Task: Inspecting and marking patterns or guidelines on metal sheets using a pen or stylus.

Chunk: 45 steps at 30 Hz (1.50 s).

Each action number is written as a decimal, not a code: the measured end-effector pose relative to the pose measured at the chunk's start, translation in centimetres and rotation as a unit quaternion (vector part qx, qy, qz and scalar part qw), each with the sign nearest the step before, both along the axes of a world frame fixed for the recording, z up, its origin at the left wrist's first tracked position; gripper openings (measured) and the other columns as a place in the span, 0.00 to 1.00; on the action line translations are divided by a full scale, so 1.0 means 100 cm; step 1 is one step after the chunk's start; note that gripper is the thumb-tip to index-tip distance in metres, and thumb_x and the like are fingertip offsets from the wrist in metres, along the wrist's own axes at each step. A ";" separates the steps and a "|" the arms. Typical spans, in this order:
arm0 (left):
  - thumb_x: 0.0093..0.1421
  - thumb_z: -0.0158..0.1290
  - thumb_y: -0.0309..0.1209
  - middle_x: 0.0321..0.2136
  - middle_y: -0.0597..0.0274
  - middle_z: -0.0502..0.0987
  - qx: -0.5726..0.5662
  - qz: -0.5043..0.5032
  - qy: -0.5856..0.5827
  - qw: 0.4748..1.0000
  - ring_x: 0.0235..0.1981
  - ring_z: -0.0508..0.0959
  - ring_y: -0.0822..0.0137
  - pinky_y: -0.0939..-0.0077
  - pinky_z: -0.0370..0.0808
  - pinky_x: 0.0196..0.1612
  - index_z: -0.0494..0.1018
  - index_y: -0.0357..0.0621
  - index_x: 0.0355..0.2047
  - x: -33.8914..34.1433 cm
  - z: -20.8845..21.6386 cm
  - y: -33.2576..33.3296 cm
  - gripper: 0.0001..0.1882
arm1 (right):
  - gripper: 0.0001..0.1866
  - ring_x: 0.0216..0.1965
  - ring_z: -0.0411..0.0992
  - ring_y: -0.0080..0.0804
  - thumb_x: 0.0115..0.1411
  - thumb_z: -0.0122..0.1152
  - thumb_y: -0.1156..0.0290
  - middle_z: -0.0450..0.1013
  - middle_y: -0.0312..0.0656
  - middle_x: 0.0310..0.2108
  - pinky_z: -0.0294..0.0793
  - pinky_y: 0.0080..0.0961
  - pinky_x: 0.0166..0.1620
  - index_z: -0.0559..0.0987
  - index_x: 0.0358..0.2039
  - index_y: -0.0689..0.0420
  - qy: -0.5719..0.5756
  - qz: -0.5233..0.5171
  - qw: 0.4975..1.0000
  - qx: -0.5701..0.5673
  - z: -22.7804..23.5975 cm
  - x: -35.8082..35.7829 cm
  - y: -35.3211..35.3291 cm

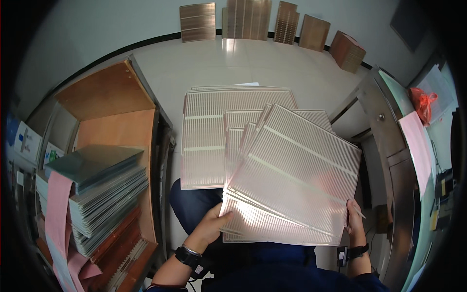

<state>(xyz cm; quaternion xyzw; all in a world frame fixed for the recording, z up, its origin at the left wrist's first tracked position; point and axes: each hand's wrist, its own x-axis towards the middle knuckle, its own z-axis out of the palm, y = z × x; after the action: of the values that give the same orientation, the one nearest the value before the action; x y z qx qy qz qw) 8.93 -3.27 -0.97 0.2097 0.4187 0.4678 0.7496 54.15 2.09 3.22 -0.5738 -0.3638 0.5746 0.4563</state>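
Note:
Several thin, shiny panels with fine stripes lie fanned over my lap. The top striped panel [296, 170] is tilted, its lower right corner raised toward my right hand [356, 221]. That hand grips its right edge, and a slim pale stick [359, 211] pokes out between its fingers. My left hand [213, 225] pinches the lower left edge of the fanned panels, thumb on top. Beneath them another stack of striped panels [204, 134] lies farther off, to the left. What supports this stack is hidden, and so are the fingers under the panels.
At left, an open wooden cabinet [116, 126] holds a stack of grey-green sheets [109, 199] with a pink cloth strip [59, 199]. A desk [394, 141] at right carries pink paper [416, 141] and a red plastic bag [423, 104]. Copper-coloured panels [248, 19] lean against the far wall.

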 end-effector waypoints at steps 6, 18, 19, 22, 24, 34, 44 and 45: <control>0.62 0.48 0.25 0.41 0.57 0.76 0.014 0.109 0.070 0.992 0.40 0.77 0.70 0.78 0.74 0.42 0.66 0.31 0.51 -0.042 0.023 0.011 0.17 | 0.22 0.45 0.71 0.29 0.64 0.50 0.65 0.71 0.44 0.47 0.72 0.22 0.48 0.67 0.53 0.67 0.061 -0.059 0.996 0.039 0.004 0.003 -0.003; 0.61 0.45 0.21 0.51 0.47 0.69 0.044 0.205 0.020 0.978 0.51 0.72 0.63 0.72 0.68 0.55 0.59 0.29 0.57 -0.106 0.027 0.009 0.23 | 0.17 0.43 0.74 0.33 0.66 0.45 0.66 0.71 0.45 0.45 0.76 0.26 0.46 0.66 0.50 0.64 0.205 -0.128 0.968 0.060 -0.022 0.004 0.007; 0.60 0.46 0.19 0.48 0.49 0.72 0.045 0.203 0.055 0.977 0.48 0.74 0.66 0.74 0.70 0.53 0.61 0.29 0.55 -0.108 0.026 0.009 0.22 | 0.17 0.43 0.74 0.33 0.66 0.45 0.66 0.71 0.45 0.45 0.76 0.26 0.46 0.66 0.50 0.64 0.206 -0.126 0.969 0.057 -0.023 0.002 0.008; 0.59 0.49 0.19 0.45 0.52 0.75 0.065 0.143 0.220 0.963 0.44 0.76 0.68 0.77 0.72 0.48 0.63 0.30 0.54 -0.113 0.037 0.014 0.21 | 0.19 0.44 0.73 0.33 0.66 0.45 0.66 0.69 0.46 0.47 0.75 0.24 0.48 0.64 0.53 0.64 0.186 -0.131 0.972 0.053 -0.025 -0.003 0.013; 0.58 0.50 0.19 0.41 0.54 0.76 0.077 0.144 0.272 0.948 0.40 0.77 0.71 0.80 0.74 0.44 0.64 0.30 0.53 -0.114 0.033 0.018 0.22 | 0.20 0.46 0.72 0.33 0.67 0.45 0.66 0.68 0.46 0.49 0.73 0.24 0.50 0.62 0.54 0.64 0.192 -0.117 0.973 0.056 -0.027 -0.001 0.017; 0.58 0.53 0.24 0.24 0.63 0.75 0.018 0.209 0.350 0.913 0.21 0.73 0.79 0.86 0.70 0.24 0.69 0.35 0.34 -0.100 0.028 0.007 0.05 | 0.18 0.52 0.67 0.35 0.66 0.45 0.67 0.67 0.46 0.51 0.69 0.30 0.55 0.63 0.53 0.63 0.267 -0.056 0.959 0.082 -0.022 -0.027 0.076; 0.58 0.55 0.26 0.26 0.63 0.75 0.000 0.227 0.367 0.902 0.26 0.72 0.79 0.86 0.68 0.29 0.70 0.34 0.35 -0.093 0.024 -0.024 0.09 | 0.19 0.41 0.71 0.27 0.65 0.50 0.65 0.71 0.44 0.41 0.71 0.22 0.44 0.67 0.50 0.66 -0.077 -0.062 0.983 0.157 -0.019 -0.047 0.158; 0.58 0.55 0.26 0.26 0.63 0.75 0.002 0.225 0.367 0.903 0.26 0.72 0.79 0.86 0.68 0.29 0.70 0.34 0.35 -0.091 0.025 -0.024 0.09 | 0.20 0.39 0.70 0.25 0.64 0.52 0.63 0.72 0.43 0.40 0.70 0.19 0.42 0.68 0.49 0.67 -0.141 -0.071 0.972 0.176 -0.021 -0.044 0.162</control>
<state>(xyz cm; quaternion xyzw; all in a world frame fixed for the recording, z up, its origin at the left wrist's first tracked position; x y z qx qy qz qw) -0.17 -5.71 1.51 0.2682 0.6991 0.5145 0.4179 49.72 18.28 1.16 -0.5843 -0.4781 0.3805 0.5340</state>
